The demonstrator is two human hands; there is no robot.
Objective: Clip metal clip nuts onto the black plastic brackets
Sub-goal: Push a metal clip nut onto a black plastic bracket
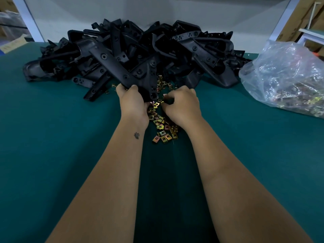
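A big heap of black plastic brackets point(175, 50) lies at the back of the green table. My left hand point(133, 102) grips the near end of one long black bracket point(115, 67) that slants up to the left. Just right of it, my right hand point(180, 104) pinches a small brass-coloured clip nut point(162, 102) close to the bracket's lower end. Several loose clip nuts point(164, 130) lie scattered on the table between my wrists and run back under the heap.
A clear plastic bag point(287, 74) holding more clip nuts sits at the right. The green table mat point(52, 137) spreads wide on both sides. A white wall panel point(157, 9) stands behind the heap, with cardboard boxes point(301, 20) at the far right.
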